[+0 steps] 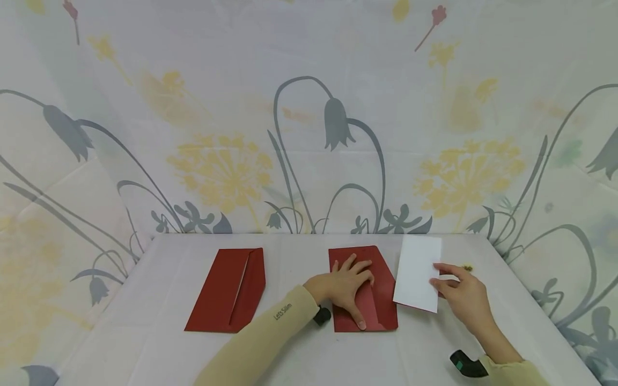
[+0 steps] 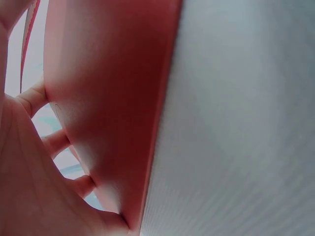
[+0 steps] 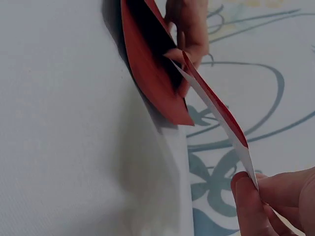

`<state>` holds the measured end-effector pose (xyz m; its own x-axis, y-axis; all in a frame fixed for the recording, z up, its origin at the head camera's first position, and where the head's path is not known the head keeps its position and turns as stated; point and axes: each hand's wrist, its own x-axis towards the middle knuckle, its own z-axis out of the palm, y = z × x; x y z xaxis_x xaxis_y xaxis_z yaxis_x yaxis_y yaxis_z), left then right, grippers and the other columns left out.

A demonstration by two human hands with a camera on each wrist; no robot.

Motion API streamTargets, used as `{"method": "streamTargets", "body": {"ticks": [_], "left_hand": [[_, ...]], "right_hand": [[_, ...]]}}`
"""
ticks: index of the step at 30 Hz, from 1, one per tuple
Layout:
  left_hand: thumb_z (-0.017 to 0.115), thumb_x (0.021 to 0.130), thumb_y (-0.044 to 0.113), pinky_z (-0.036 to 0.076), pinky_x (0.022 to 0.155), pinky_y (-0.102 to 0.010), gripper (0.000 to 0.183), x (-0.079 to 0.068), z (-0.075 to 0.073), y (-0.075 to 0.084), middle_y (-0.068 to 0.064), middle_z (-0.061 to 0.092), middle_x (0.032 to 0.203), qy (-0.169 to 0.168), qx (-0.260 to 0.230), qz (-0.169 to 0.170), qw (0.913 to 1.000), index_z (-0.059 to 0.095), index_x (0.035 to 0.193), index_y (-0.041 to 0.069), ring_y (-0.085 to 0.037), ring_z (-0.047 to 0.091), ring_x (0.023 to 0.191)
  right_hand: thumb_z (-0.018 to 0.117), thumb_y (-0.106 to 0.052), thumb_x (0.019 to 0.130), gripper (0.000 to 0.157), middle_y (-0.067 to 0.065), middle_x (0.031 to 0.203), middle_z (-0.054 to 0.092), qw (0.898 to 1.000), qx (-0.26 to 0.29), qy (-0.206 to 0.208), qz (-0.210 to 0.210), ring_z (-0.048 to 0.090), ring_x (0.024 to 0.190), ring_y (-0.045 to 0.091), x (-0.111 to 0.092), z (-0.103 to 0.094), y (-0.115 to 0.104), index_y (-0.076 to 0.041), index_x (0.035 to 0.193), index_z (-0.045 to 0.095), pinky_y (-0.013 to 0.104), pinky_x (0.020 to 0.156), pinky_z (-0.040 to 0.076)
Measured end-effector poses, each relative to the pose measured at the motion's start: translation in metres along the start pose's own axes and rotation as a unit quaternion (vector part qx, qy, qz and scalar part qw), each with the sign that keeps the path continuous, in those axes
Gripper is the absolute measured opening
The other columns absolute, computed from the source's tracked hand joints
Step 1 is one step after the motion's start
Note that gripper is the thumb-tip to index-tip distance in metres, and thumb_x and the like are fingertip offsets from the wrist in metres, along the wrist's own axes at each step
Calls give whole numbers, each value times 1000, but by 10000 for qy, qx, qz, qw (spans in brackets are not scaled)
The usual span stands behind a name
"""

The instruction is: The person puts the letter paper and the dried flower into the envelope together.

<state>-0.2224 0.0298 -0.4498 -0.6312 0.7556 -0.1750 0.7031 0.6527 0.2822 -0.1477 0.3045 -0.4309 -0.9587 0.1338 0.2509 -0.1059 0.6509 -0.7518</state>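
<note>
On the far left of the desk (image 1: 145,343) lies the first red envelope (image 1: 227,290), flat, flap folded back, with nothing of mine touching it. It sits well apart from the second one.

My left arm comes in from the lower middle, the beige sleeve (image 1: 260,343) angled up to the right, a dark wrist device just beside the envelope's near left corner. My left hand (image 1: 344,285) lies palm down on the second red envelope (image 1: 381,300), fingers (image 1: 359,266) straight and spread, pressing it flat to the desk; the thumb runs along toward the near edge. From the left wrist view I see only the red paper close against my palm and fingers (image 2: 59,142), blurred.

Just right of that envelope is the white sheet (image 1: 418,273), its near left corner meeting the envelope's right edge. The right wrist view shows the sheet edge-on and tilted, lifted off the desk, its far end reaching to the envelope's opening (image 3: 162,54), where red shows on it. My right hand (image 1: 461,295) comes in from the lower right, the wrist bent inward, and its fingers (image 3: 248,196) pinch the sheet's right edge between thumb and forefinger.

Counted: two red envelopes, one white sheet, two hands. A small dark speck (image 1: 467,267) lies on the desk just beyond my right hand.
</note>
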Motion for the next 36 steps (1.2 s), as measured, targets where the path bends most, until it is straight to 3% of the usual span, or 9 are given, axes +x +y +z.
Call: {"method": "streamTargets", "body": {"ticks": [11,18,36], "left_hand": [[74,52,73,18,103,-65,79,1,-2,1,6,8,155,13,162,-54,9999,38,109,33,-32,-1,142],[74,52,72,17,103,-66,78,0,-2,2,6,7,155,-1,60,-61,10000,39,110,33,-31,-2,142],[74,53,72,17,104,-65,78,-1,-1,3,7,9,154,15,99,-97,9999,39,112,34,-31,0,142]], "right_hand": [[73,-7,79,35,14,99,62,9991,-343,186,-146,67,69,11,-9,28,-12,-3,112,63,20,54,51],[72,-7,79,34,13,98,61,9979,-625,-85,-164,65,67,13,-13,38,-17,-2,112,63,22,51,48],[72,-7,78,34,15,99,63,9947,-678,-762,92,66,74,19,-17,53,-26,1,110,63,23,52,48]]}}
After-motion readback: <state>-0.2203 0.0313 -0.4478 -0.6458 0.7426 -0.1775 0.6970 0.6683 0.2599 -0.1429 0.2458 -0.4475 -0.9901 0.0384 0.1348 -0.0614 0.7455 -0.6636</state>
